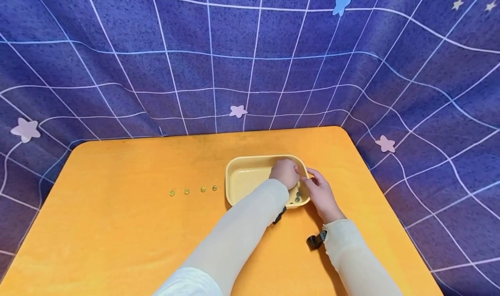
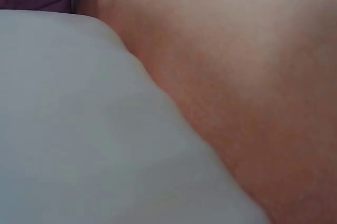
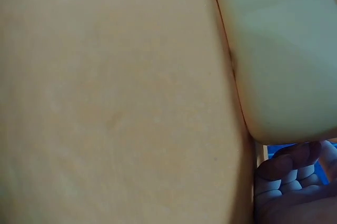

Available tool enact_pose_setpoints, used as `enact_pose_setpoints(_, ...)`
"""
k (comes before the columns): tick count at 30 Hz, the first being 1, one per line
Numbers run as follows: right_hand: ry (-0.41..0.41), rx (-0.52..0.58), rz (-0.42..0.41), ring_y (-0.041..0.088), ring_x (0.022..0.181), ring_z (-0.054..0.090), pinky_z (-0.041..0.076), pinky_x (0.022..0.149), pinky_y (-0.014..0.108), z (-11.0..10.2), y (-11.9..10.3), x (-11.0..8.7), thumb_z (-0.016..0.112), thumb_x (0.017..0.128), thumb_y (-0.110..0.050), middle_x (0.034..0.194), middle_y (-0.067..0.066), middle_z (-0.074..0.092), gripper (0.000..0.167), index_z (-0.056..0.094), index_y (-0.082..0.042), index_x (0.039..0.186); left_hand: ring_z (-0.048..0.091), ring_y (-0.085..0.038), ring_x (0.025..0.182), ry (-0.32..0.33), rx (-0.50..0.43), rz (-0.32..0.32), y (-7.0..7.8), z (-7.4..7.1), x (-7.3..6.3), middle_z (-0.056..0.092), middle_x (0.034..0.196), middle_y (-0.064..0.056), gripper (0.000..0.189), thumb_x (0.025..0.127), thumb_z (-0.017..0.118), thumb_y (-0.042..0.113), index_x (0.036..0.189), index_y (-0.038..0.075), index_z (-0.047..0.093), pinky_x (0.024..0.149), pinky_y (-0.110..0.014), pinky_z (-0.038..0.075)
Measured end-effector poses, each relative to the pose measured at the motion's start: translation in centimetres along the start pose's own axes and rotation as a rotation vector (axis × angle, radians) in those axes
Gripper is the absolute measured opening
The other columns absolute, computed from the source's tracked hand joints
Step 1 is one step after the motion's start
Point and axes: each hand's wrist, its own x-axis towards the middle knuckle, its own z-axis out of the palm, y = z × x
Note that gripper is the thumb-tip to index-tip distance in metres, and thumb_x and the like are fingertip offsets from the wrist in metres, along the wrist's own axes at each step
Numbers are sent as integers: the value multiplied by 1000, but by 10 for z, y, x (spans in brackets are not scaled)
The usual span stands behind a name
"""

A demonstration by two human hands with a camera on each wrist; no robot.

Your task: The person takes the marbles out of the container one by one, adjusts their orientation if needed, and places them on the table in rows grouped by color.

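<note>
A pale yellow plastic basin (image 1: 246,158) stands on the orange-covered table. My left hand (image 1: 284,173) reaches down inside its right end, bent over, with its fingertips hidden. Beside it, a few small dark round pieces (image 1: 297,199) lie on the basin floor. At the right end of the basin, my right hand (image 1: 321,196) holds the rim, thumb at the edge and fingers along the outer wall. In the right wrist view the fingers (image 3: 276,168) curl by the basin's end wall (image 3: 284,87). The left wrist view shows mostly the basin's pale outer side (image 2: 95,118).
Left of the basin, several small round yellowish pieces (image 1: 186,192) lie in a spaced row on the orange table cover (image 1: 117,235). A blue curtain (image 1: 187,70) with grid lines and stars hangs behind the table and on its right. Black wrist cameras (image 1: 316,240) sit under both sleeves.
</note>
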Motion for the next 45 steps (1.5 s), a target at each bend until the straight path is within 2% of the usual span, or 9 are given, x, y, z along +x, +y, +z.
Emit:
enact_pose_setpoints(7, -7, -3, 1, 26, 99, 60, 55, 79, 26, 3, -2, -2, 58, 107, -26, 115, 20, 57, 42, 55, -14, 147, 58, -8, 69, 23, -59, 27, 2, -15, -12, 62, 76, 9, 15, 92, 74, 13, 79, 18, 70, 67, -22, 48)
enact_pose_setpoints(14, 8, 12, 9, 24, 92, 60, 54, 73, 26, 2, 0, -2, 58, 107, -25, 110, 19, 58, 43, 54, -13, 148, 59, -7, 78, 36, -122, 145, 10, -37, -35, 67, 86, 11, 8, 95, 73, 16, 88, 18, 74, 74, -20, 48)
enact_pose_setpoints(22, -3, 37, 20, 27, 96, 62, 57, 77, 30, 2, 1, -3, 55, 108, -24, 113, 20, 58, 44, 52, -13, 150, 61, -6, 84, 46, -274, 254, 2, -62, -64, 68, 91, 10, 6, 98, 71, 15, 100, 14, 77, 78, -21, 50)
enact_pose_setpoints(29, 4, 24, 34, 24, 95, 65, 58, 77, 29, 3, -1, -3, 55, 108, -24, 115, 20, 58, 44, 52, -14, 150, 63, -5, 85, 75, -386, 330, -15, -84, -89, 70, 91, 10, 5, 96, 74, 13, 99, 13, 77, 79, -21, 53)
enact_pose_setpoints(38, 2, 1, 50, 28, 99, 62, 58, 77, 28, 3, -1, -2, 54, 108, -25, 116, 19, 55, 44, 51, -17, 151, 65, -9, 82, 135, -448, 312, -45, -108, -116, 71, 92, 9, 10, 94, 77, 13, 103, 10, 79, 75, -25, 56)
enact_pose_setpoints(45, 1, 10, 45, 26, 97, 62, 57, 77, 28, 3, 0, -3, 55, 108, -25, 114, 17, 55, 44, 51, -16, 151, 66, -11, 81, 187, -484, 290, -75, -119, -137, 70, 91, 8, 8, 93, 78, 13, 101, 13, 78, 74, -30, 58)
